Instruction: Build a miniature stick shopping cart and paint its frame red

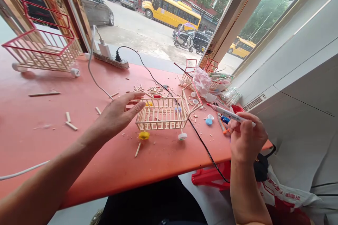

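Observation:
A small shopping cart made of bare wooden sticks (162,125) stands on the table, with yellow and white bottle caps for wheels. My left hand (118,112) is at its left end, with thumb and fingers around the upper rim. Raised right of the cart, my right hand (246,135) is closed around a white marker (227,113), whose red tip points left toward the cart's handle. The tip is apart from the wood. Behind the marker shows a red object (237,108), partly hidden by my fingers. An orange-handled tool (221,124) lies near that hand.
A larger cart with red rims (39,47) stands at the back left. Loose sticks (148,89), bottle caps (208,122) and plastic bags (202,81) lie about. A black cable (202,140) crosses the pink table (105,175) beside the cart. A power strip (113,60) sits by the window.

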Action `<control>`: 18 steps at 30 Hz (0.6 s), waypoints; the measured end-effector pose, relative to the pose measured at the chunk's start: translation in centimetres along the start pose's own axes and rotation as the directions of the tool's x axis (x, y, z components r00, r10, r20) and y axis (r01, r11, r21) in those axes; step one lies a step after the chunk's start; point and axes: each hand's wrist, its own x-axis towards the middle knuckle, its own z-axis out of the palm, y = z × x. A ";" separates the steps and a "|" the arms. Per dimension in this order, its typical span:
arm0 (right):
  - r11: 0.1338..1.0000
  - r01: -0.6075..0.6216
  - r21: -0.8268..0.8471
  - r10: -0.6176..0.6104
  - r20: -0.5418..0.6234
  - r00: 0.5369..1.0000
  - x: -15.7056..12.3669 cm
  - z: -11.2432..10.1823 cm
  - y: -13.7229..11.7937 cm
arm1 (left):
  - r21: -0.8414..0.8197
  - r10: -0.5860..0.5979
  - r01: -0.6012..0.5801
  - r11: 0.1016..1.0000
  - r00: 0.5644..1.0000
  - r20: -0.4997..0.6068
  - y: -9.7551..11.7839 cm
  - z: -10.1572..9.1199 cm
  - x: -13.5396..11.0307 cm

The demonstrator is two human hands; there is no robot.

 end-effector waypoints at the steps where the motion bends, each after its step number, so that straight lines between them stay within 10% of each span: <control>1: 0.996 0.082 -0.033 -0.082 0.003 0.997 -0.8 0.0 -0.1 | -0.001 0.002 -0.002 1.000 1.000 -0.003 -0.1 0.0 0.0; 5: 0.952 0.258 -0.164 -0.248 0.079 0.965 -3.2 0.3 0.0 | 0.007 0.006 -0.006 1.000 1.000 0.002 -0.4 0.1 0.1; 18: 0.914 0.235 -0.331 -0.189 0.167 0.968 -5.1 0.0 0.9 | 0.021 0.039 -0.039 0.999 0.999 0.002 -1.1 0.4 0.3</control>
